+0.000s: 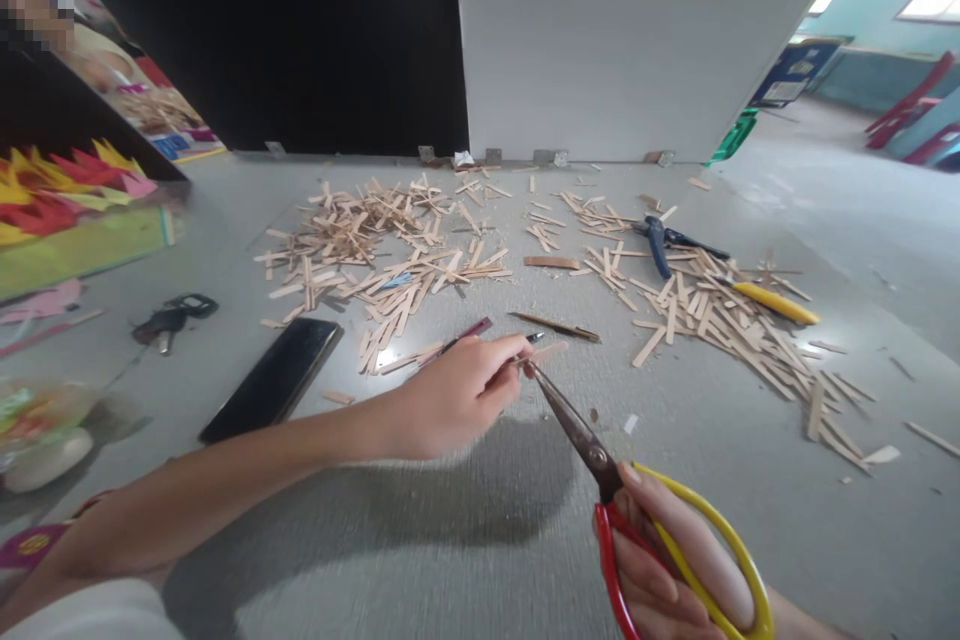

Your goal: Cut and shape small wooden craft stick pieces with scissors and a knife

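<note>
My left hand (457, 398) is closed in a pinch on a short wooden stick (546, 353) held just above the grey floor. My right hand (675, 560) grips a pair of scissors (592, 450) with red and yellow handles at the lower right. The dark blades point up and left, and their tips meet the wooden stick at my left fingertips. A dark pen (469, 334) lies just beyond my left hand.
Heaps of cut wooden sticks (367, 245) and more wooden sticks (720, 315) cover the floor ahead. Blue pliers (664, 242), a yellow cutter (776, 302), a black phone (274, 378), keys (169, 317), colourful paper craft (71, 185) and a white panel (622, 40) surround them.
</note>
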`<state>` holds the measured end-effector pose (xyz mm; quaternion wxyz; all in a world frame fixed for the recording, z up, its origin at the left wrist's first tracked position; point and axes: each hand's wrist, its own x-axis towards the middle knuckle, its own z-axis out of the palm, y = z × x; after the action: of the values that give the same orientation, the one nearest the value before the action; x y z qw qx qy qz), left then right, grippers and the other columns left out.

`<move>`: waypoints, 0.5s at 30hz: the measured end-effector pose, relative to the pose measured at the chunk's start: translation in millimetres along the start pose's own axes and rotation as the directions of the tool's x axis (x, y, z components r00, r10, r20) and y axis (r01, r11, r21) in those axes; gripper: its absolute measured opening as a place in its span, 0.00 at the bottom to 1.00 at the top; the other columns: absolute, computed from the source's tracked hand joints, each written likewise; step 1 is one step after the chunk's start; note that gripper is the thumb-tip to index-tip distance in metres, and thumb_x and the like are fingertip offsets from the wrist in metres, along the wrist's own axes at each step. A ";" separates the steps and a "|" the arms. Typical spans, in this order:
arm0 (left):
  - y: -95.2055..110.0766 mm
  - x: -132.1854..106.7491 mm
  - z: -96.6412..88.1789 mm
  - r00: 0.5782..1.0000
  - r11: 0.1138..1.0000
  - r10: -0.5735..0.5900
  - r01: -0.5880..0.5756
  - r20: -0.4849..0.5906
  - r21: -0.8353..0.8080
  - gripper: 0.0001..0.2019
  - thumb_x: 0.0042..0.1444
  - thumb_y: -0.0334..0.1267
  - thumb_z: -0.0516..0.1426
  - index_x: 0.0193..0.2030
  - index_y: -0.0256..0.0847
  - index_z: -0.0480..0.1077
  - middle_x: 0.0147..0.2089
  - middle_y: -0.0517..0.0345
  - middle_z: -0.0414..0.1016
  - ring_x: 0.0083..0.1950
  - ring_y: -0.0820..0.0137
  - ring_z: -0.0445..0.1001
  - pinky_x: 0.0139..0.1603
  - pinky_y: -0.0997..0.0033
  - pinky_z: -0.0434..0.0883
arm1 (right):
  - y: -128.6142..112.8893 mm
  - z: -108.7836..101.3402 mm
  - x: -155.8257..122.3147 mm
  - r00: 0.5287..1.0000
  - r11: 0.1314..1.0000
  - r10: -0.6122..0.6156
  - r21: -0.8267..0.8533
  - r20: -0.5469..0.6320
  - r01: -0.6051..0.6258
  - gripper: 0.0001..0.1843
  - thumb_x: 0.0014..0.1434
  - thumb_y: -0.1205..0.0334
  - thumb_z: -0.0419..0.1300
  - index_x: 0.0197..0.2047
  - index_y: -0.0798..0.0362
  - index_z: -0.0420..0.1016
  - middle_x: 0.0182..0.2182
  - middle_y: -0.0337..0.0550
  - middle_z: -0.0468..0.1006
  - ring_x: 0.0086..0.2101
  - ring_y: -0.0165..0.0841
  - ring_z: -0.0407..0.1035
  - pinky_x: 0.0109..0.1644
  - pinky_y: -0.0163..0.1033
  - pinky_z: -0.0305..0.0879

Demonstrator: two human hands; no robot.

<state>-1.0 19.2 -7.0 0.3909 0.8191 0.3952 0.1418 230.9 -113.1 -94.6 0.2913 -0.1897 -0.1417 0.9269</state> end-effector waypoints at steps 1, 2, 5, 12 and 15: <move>0.2 0.5 -0.9 1.000 1.000 -0.018 0.018 0.008 -0.011 0.10 0.70 0.37 0.50 0.46 0.41 0.73 0.28 0.65 0.66 0.27 0.71 0.62 0.30 0.71 0.57 | 0.0 3.4 0.1 0.999 0.999 -0.009 -0.050 -0.037 0.008 0.44 0.62 0.22 0.61 0.13 0.48 0.58 0.03 0.26 0.52 0.04 0.19 0.41 0.06 0.24 0.39; 0.6 1.0 -1.9 0.999 0.999 -0.041 0.041 0.016 -0.021 0.10 0.70 0.37 0.50 0.45 0.41 0.73 0.27 0.66 0.65 0.26 0.71 0.61 0.30 0.70 0.57 | -0.4 7.4 -0.4 0.996 0.994 -0.032 -0.106 -0.081 0.024 0.44 0.61 0.21 0.61 0.12 0.48 0.57 0.03 0.26 0.51 0.04 0.19 0.41 0.07 0.25 0.38; 3.3 2.5 -5.0 0.991 0.989 -0.128 0.130 0.037 -0.069 0.11 0.69 0.38 0.49 0.44 0.41 0.72 0.25 0.67 0.61 0.25 0.70 0.60 0.28 0.71 0.56 | -4.3 19.6 -4.3 0.964 0.959 -0.133 -0.277 -0.231 0.066 0.45 0.58 0.18 0.62 0.13 0.46 0.54 0.04 0.26 0.49 0.05 0.20 0.44 0.08 0.26 0.41; 14.0 -3.0 -8.5 0.984 0.968 -0.174 0.179 0.043 -0.177 0.12 0.71 0.39 0.48 0.43 0.42 0.72 0.26 0.66 0.60 0.25 0.71 0.60 0.28 0.70 0.58 | -13.8 18.0 -9.3 0.882 0.869 -0.299 -0.487 -0.364 0.093 0.41 0.61 0.18 0.57 0.20 0.47 0.63 0.06 0.25 0.53 0.07 0.23 0.47 0.12 0.29 0.55; 16.2 -7.4 -9.1 0.990 0.970 -0.140 0.144 0.033 -0.197 0.11 0.73 0.40 0.48 0.47 0.43 0.71 0.28 0.66 0.61 0.28 0.70 0.62 0.30 0.71 0.60 | -14.3 15.4 -10.0 0.892 0.832 -0.281 -0.553 -0.354 0.043 0.40 0.63 0.18 0.55 0.25 0.48 0.66 0.09 0.27 0.59 0.11 0.24 0.52 0.17 0.31 0.61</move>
<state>-2.0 12.2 11.8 0.4837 0.7468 0.4329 0.1448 238.8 -110.0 -72.9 0.3305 -0.4448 -0.3419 0.7590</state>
